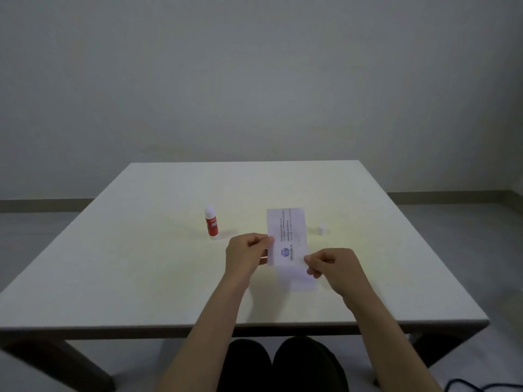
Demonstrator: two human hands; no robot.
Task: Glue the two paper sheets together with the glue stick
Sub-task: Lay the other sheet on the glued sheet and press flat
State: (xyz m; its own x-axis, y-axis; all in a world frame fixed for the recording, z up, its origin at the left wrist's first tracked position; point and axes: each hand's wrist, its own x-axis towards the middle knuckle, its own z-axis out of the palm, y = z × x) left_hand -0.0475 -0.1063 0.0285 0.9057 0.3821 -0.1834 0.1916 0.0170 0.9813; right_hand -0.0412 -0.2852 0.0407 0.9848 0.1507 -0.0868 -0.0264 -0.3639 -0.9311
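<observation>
You hold the printed sheet [286, 236] with both hands over the table [141, 250]. Your left hand [246, 254] pinches its left edge near the lower corner; your right hand [332, 267] pinches the lower right edge. The sheet's long axis runs away from you, logo end toward you. A second, plain sheet [297, 280] lies flat on the table just under and nearer you than the printed one, partly overlapped by its lower end; whether the two touch, I can't tell.

The glue stick [211, 222] stands upright to the left of the printed sheet, tip bare, nearer your left hand. Its cap [322, 228] sits to the right of the printed sheet, nearer your right hand.

Judgement: glue likely applied already and you're lining the printed sheet up over the plain one. What matters next is matching the long axes and edges before pressing down; the plain sheet sits slightly right of the printed one.
</observation>
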